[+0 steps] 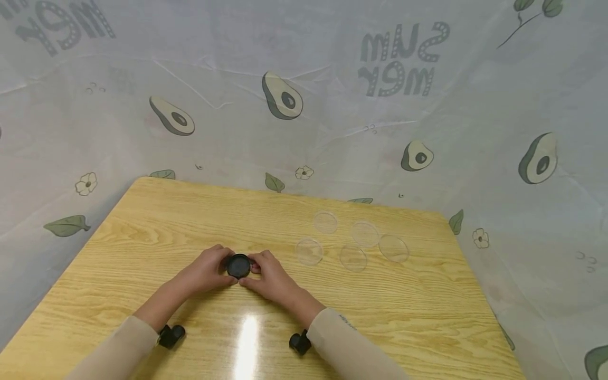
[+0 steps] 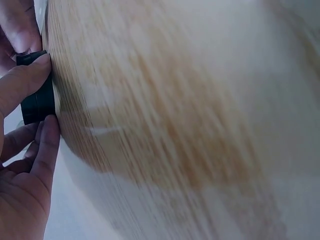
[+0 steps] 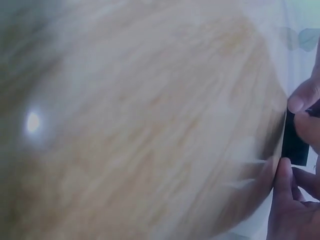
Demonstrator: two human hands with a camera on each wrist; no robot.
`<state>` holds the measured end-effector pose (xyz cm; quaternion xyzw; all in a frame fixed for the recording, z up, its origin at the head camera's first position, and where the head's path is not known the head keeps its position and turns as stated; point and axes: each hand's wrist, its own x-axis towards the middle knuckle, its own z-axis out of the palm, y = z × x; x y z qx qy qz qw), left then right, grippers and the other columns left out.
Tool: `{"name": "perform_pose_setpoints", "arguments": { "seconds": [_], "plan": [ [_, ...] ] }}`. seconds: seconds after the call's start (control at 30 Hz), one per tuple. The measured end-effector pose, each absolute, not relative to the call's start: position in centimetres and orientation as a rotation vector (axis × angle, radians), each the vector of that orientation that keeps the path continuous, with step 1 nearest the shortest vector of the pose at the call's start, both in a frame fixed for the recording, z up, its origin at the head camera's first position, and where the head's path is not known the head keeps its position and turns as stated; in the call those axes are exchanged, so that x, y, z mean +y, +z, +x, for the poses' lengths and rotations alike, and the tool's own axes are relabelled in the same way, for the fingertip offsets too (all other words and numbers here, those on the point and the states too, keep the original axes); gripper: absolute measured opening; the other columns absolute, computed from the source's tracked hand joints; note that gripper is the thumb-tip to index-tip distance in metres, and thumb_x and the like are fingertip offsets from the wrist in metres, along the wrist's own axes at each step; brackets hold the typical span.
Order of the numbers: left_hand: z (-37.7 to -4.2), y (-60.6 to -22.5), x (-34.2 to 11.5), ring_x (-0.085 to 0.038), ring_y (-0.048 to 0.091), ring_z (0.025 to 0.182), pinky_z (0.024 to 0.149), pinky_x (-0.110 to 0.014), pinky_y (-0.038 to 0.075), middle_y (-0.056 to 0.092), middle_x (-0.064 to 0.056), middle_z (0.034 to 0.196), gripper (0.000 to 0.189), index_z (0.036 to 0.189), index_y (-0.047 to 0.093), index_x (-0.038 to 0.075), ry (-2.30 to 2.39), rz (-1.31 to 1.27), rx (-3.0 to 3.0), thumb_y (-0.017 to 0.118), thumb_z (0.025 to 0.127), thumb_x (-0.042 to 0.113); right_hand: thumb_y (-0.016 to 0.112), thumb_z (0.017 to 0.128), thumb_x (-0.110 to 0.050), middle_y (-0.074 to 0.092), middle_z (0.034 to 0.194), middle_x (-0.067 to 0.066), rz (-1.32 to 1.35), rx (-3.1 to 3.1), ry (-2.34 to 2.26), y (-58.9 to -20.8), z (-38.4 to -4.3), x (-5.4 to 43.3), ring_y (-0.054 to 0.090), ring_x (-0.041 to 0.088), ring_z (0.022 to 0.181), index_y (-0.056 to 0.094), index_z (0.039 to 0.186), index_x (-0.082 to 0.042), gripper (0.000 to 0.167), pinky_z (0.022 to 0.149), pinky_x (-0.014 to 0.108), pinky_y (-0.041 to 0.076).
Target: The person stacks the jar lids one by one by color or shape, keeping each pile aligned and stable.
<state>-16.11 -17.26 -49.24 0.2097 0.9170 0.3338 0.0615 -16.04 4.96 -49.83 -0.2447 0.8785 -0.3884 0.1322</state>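
A small round black case (image 1: 238, 266) with a raised rim stands on the wooden table, between the two hands. My left hand (image 1: 209, 270) grips it from the left, thumb at the near side and fingers at the far side. From the right, my right hand (image 1: 272, 274) holds the same case, its thumb close to the left thumb. In the left wrist view the black case (image 2: 37, 100) shows a seam round its side and a straight wall. Fingers cover much of the case (image 3: 295, 145) in the right wrist view.
Several thin clear discs lie flat to the right of the hands, among them a near-left disc (image 1: 309, 251) and a far-right disc (image 1: 393, 248). A printed cloth (image 1: 332, 132) hangs behind the table (image 1: 404, 316). Light glares on the table's near part.
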Motion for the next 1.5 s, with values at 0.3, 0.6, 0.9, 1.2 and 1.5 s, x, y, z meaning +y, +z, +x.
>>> {"name": "perform_pose_setpoints", "arguments": {
  "seconds": [0.3, 0.6, 0.9, 1.2, 1.5],
  "plan": [
    [-16.2, -49.0, -17.1, -0.016, 0.059, 0.086, 0.077, -0.034, 0.053, 0.063, -0.011, 0.101, 0.05, 0.116, 0.067, -0.005, 1.011, 0.646, 2.767, 0.092, 0.08, 0.017, 0.074, 0.1, -0.028, 0.056, 0.128, 0.015, -0.651, 2.426, -1.322, -49.2, -16.5, 6.9, 0.062, 0.021, 0.115, 0.053, 0.145, 0.004, 0.059, 0.102, 0.025, 0.053],
    [-16.4, -49.4, -17.4, -0.015, 0.058, 0.087, 0.077, -0.034, 0.053, 0.062, -0.01, 0.102, 0.049, 0.119, 0.066, -0.006, 1.015, 0.648, 2.75, 0.09, 0.082, 0.016, 0.069, 0.103, -0.034, 0.051, 0.145, 0.018, -0.646, 2.728, -1.253, -48.2, -18.1, 11.0, 0.05, 0.032, 0.132, 0.049, 0.151, -0.001, 0.062, 0.108, 0.05, 0.049],
    [-16.3, -49.5, -17.4, -0.018, 0.059, 0.09, 0.08, -0.037, 0.054, 0.062, -0.012, 0.105, 0.049, 0.12, 0.065, -0.007, 1.023, 0.625, 2.734, 0.089, 0.083, 0.015, 0.08, 0.093, -0.041, 0.035, 0.157, 0.023, -0.321, 2.859, -1.057, -48.0, -20.1, 14.9, 0.032, 0.04, 0.147, 0.034, 0.158, 0.001, 0.091, 0.117, 0.058, 0.039],
    [-16.3, -49.4, -17.3, -0.02, 0.061, 0.093, 0.082, -0.039, 0.055, 0.061, -0.013, 0.107, 0.049, 0.12, 0.064, -0.007, 1.029, 0.613, 2.729, 0.088, 0.083, 0.015, 0.085, 0.088, -0.043, 0.038, 0.153, 0.027, -0.246, 2.786, -1.054, -49.2, -20.6, 16.8, 0.039, 0.043, 0.144, 0.03, 0.159, 0.005, 0.102, 0.116, 0.059, 0.039],
    [-16.3, -49.6, -17.4, -0.018, 0.059, 0.091, 0.08, -0.037, 0.054, 0.061, -0.012, 0.106, 0.051, 0.121, 0.064, -0.007, 1.022, 0.61, 2.739, 0.089, 0.083, 0.016, 0.086, 0.087, -0.038, 0.039, 0.155, 0.022, -0.333, 2.766, -1.016, -49.3, -20.1, 17.2, 0.036, 0.039, 0.145, 0.029, 0.161, 0.001, 0.1, 0.118, 0.057, 0.037]
  ]
}}
